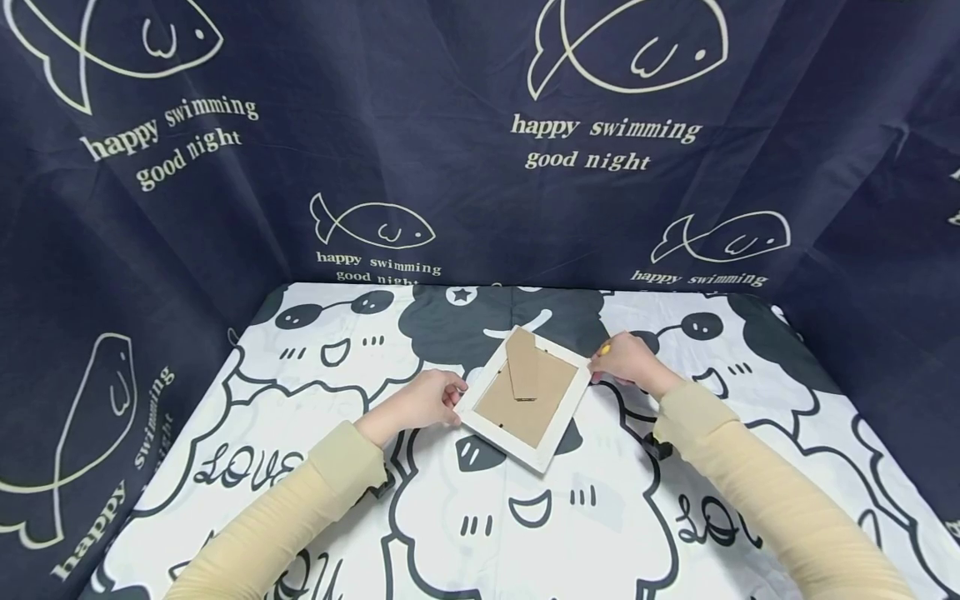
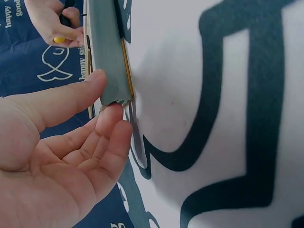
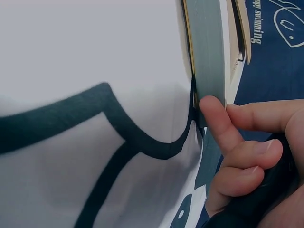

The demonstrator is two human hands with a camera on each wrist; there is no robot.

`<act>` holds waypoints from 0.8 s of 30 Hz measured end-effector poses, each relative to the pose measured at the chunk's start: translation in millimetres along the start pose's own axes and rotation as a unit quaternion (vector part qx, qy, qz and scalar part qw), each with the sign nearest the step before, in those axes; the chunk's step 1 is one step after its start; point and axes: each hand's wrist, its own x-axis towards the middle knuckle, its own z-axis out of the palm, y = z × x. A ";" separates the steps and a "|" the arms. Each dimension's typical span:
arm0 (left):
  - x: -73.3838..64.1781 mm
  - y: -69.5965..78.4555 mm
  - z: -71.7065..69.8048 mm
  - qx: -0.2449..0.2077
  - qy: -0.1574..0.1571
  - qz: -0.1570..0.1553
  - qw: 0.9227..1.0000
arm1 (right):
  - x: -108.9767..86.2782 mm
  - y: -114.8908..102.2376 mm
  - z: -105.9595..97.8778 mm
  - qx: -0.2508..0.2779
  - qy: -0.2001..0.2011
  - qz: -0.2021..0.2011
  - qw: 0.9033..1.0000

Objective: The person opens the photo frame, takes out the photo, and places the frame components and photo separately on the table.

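A white picture frame (image 1: 557, 446) lies back side up on the cloth, turned so one corner points toward me. Its brown backing (image 1: 517, 421) carries a cardboard stand leg (image 1: 522, 367). My left hand (image 1: 427, 400) pinches the left corner; in the left wrist view the thumb (image 2: 97, 78) touches the upper edge and a finger (image 2: 110, 116) the corner. At the opposite corner, my right hand (image 1: 630, 360) touches the frame with thumb and index finger. Its other fingers curl round a black tool (image 3: 256, 206) with a yellow end (image 1: 606, 349); its exact kind is hidden.
A white cloth (image 1: 585, 550) with black cartoon sheep and lettering covers the table. Dark blue curtains (image 1: 465, 125) with fish drawings and words hang behind it and along both sides.
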 end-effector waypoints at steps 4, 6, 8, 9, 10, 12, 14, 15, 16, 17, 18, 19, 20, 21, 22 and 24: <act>1.1 -1.5 -1.8 -0.001 0.004 -0.007 1.000 | -4.2 0.2 -0.3 0.008 -0.003 0.010 1.000; 1.3 -0.7 -3.2 -0.007 0.006 -0.012 1.000 | -6.7 -0.2 -0.6 0.009 -0.003 0.013 1.000; 1.5 0.5 -4.6 -0.011 0.006 -0.017 1.000 | -9.4 -0.4 -1.1 0.007 -0.002 0.015 1.000; 1.5 1.5 -5.5 -0.013 0.007 -0.018 1.000 | -10.4 -0.5 -1.3 0.004 -0.001 0.015 1.000; 1.6 1.9 -6.2 -0.013 0.008 -0.019 1.000 | -11.5 -0.6 -1.6 0.000 0.000 0.014 1.000; 2.2 2.4 -7.6 -0.008 0.013 -0.016 1.000 | -13.4 -1.1 -2.1 -0.004 0.000 0.016 1.000; 2.9 1.8 -8.8 -0.004 0.016 -0.016 1.000 | -14.2 -0.9 -2.1 -0.008 0.000 0.016 1.000; 3.3 1.5 -9.6 -0.002 0.017 -0.016 1.000 | -14.8 -1.2 -2.2 -0.008 -0.002 0.017 1.000; 3.9 0.9 -10.1 0.000 0.019 -0.015 1.000 | -15.3 -1.3 -2.2 -0.008 -0.003 0.018 1.000; 4.3 0.9 -10.7 0.000 0.019 -0.016 1.000 | -15.5 -1.1 -2.0 -0.008 -0.005 0.018 1.000; 4.6 0.6 -11.4 0.000 0.018 -0.016 1.000 | -15.5 -0.7 -1.9 -0.009 -0.006 0.016 1.000; 5.0 0.3 -12.0 0.000 0.018 -0.015 1.000 | -15.5 -0.1 -1.6 -0.011 -0.008 0.016 1.000; 5.5 -0.1 -12.5 0.001 0.017 -0.014 1.000 | -15.7 0.1 -1.6 -0.011 -0.010 0.015 1.000; 5.9 -0.2 -13.1 0.002 0.017 -0.012 1.000 | -15.7 0.7 -1.4 -0.010 -0.012 0.014 1.000; 6.3 -0.4 -13.7 0.002 0.018 -0.010 1.000 | -15.7 1.4 -1.2 -0.008 -0.015 0.013 1.000; 7.1 -1.1 -14.9 0.002 0.018 -0.007 1.000 | -15.7 2.8 -1.0 -0.003 -0.021 0.011 1.000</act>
